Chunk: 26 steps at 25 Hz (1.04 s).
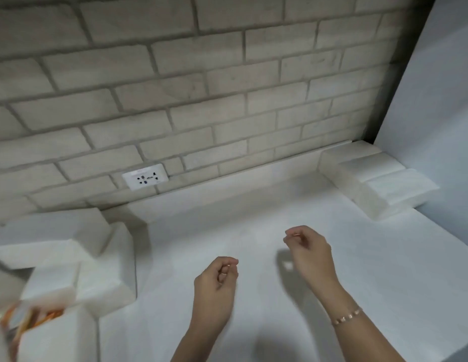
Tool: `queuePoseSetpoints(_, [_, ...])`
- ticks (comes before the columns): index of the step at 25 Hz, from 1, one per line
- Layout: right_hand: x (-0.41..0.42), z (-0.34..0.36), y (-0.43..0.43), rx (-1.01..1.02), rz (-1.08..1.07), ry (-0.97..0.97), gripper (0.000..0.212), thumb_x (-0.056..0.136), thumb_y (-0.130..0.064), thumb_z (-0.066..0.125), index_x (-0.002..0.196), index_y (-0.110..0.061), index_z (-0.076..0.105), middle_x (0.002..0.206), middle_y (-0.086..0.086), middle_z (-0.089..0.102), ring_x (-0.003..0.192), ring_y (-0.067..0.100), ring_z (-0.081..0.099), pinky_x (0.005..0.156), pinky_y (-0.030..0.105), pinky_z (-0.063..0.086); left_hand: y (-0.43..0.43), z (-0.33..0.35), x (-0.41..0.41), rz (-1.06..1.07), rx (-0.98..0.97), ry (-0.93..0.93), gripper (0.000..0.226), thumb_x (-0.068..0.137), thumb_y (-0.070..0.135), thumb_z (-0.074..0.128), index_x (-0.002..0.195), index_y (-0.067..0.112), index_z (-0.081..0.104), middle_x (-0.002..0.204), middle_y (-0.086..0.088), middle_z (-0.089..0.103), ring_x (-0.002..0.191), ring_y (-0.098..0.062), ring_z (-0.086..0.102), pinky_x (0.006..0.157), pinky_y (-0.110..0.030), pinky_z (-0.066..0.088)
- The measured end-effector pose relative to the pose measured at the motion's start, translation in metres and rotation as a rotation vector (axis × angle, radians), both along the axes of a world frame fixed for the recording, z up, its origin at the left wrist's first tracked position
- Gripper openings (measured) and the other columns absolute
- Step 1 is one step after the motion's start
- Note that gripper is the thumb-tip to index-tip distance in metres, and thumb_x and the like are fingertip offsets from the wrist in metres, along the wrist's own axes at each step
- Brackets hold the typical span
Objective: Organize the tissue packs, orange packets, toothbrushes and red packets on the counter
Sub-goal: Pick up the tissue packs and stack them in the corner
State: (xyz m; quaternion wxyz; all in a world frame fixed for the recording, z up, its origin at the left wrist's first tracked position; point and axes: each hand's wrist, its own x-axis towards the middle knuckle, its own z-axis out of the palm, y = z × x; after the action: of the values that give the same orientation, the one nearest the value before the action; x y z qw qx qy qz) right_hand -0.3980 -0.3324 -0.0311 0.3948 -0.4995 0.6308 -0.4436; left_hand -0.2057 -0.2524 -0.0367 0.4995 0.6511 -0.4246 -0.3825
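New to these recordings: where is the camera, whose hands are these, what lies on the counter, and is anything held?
No machine here: a person works with two bare hands. The one picture comes from a wide-angle camera worn on the head, looking forward and down. The left hand and the right hand hover over the white counter, fingers loosely curled, holding nothing visible. A row of tissue packs lies at the right by the wall; a pile of tissue packs sits at the left. At the lower left edge orange packets show, blurred. A socket is set in the brick wall behind.
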Motion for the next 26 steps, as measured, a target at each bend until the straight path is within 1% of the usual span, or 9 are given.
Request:
queuePoseSetpoints(3, [0.048,0.005,0.04,0.003,0.141,0.01,0.021,0.09,-0.007,0.066,0.085,-0.025,0.073,0.067,-0.015,0.069,0.063,0.0,0.06,0.066,0.015,0.044,0.037,0.0,0.038,0.067,-0.002,-0.018,0.026,0.096,0.002,0.063,0.085,0.021,0.076,0.059,0.011,0.055,0.058,-0.003,0.054,0.059,-0.009,0.042])
queuePoseSetpoints(7, [0.107,0.012,0.076,-0.004,0.266,0.019,0.023,0.091,-0.009,0.064,0.082,-0.029,0.071,0.07,0.0,0.07,0.059,0.009,0.057,0.063,0.025,0.046,0.074,0.002,0.075,0.118,-0.014,0.01,0.035,0.095,0.0,0.065,0.078,0.028,0.078,0.056,0.007,0.044,0.053,-0.008,0.042,0.054,-0.015,0.038])
queuePoseSetpoints(10, [0.149,0.021,0.089,-0.037,0.347,0.022,0.024,0.09,-0.009,0.064,0.081,-0.03,0.071,0.068,0.0,0.069,0.058,0.009,0.056,0.061,0.025,0.045,0.092,0.015,0.099,0.129,-0.031,-0.018,0.037,0.096,0.004,0.065,0.079,0.034,0.076,0.057,0.007,0.042,0.053,-0.009,0.039,0.054,-0.016,0.037])
queuePoseSetpoints(15, [0.215,0.04,0.109,-0.074,0.494,-0.022,0.023,0.091,-0.008,0.066,0.08,-0.028,0.071,0.073,0.006,0.069,0.069,0.025,0.061,0.064,0.031,0.049,0.123,0.049,0.142,0.139,-0.108,-0.076,0.032,0.097,0.01,0.067,0.085,0.038,0.076,0.059,0.006,0.053,0.057,-0.016,0.051,0.061,-0.024,0.046])
queuePoseSetpoints(18, [0.255,0.053,0.13,-0.097,0.624,-0.032,0.018,0.092,-0.013,0.068,0.082,-0.027,0.071,0.073,0.005,0.068,0.064,0.02,0.059,0.062,0.029,0.048,0.15,0.077,0.171,0.203,-0.205,-0.068,0.021,0.095,0.021,0.071,0.088,0.04,0.077,0.067,-0.005,0.062,0.06,-0.014,0.054,0.058,-0.027,0.046])
queuePoseSetpoints(21, [0.303,0.063,0.155,-0.12,0.787,-0.022,0.011,0.091,-0.017,0.067,0.085,-0.025,0.071,0.072,0.002,0.068,0.061,0.012,0.057,0.062,0.03,0.049,0.182,0.095,0.21,0.432,-0.308,-0.124,0.013,0.085,0.032,0.067,0.089,0.04,0.076,0.072,0.001,0.067,0.06,-0.012,0.057,0.056,-0.026,0.048])
queuePoseSetpoints(23, [0.333,0.064,0.171,-0.111,0.879,-0.009,0.01,0.089,-0.019,0.065,0.086,-0.027,0.07,0.07,-0.004,0.066,0.061,0.008,0.057,0.065,0.03,0.051,0.2,0.093,0.238,0.618,-0.308,-0.274,0.011,0.089,0.027,0.07,0.09,0.036,0.075,0.079,0.006,0.07,0.066,-0.011,0.059,0.062,-0.02,0.049])
queuePoseSetpoints(24, [0.347,0.064,0.178,-0.096,0.928,-0.003,0.01,0.089,-0.021,0.064,0.09,-0.029,0.07,0.074,-0.007,0.066,0.063,0.006,0.056,0.066,0.028,0.051,0.207,0.089,0.253,0.708,-0.266,-0.389,0.011,0.091,0.024,0.071,0.094,0.034,0.074,0.086,0.007,0.071,0.076,-0.011,0.062,0.071,-0.021,0.051])
queuePoseSetpoints(26, [0.373,0.06,0.19,-0.026,1.024,0.024,0.019,0.092,-0.029,0.063,0.11,-0.029,0.068,0.097,-0.011,0.065,0.08,0.005,0.059,0.077,0.023,0.051,0.22,0.074,0.28,0.812,-0.096,-0.604,0.024,0.092,0.024,0.071,0.116,0.021,0.069,0.111,0.0,0.069,0.108,-0.025,0.06,0.096,-0.04,0.049])
